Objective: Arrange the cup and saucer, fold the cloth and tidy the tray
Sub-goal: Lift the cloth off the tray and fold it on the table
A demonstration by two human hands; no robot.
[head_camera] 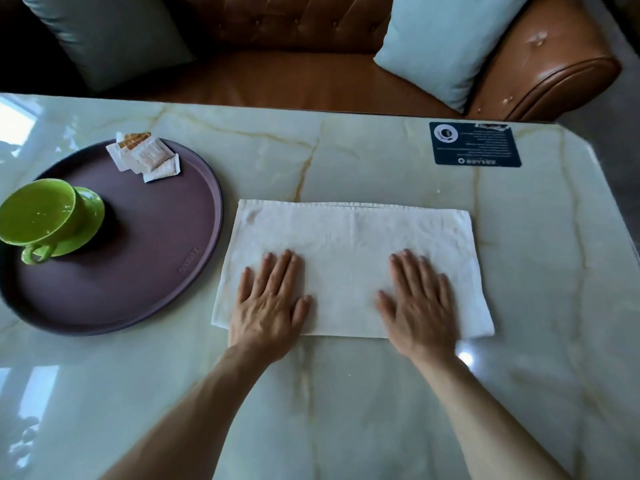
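Pressing flat on the white cloth (349, 258), the left hand (268, 306) and right hand (420, 306) lie palm-down with fingers spread, neither grip closed on anything. The cloth sits on the marble worktop (346, 410), already doubled into a long rectangle, just beside the round purple tray (145, 271). On that tray the green cup (36, 211) stands on its saucer (90, 216), with loose sachets (147, 155) at the far rim. A dark card (475, 144) lies well apart. The polished surface looks slippery, so the next fold risks the cloth sliding or its layers skewing, leaving uneven edges. A careless sweep leftward could nudge the tray and rattle the cup.
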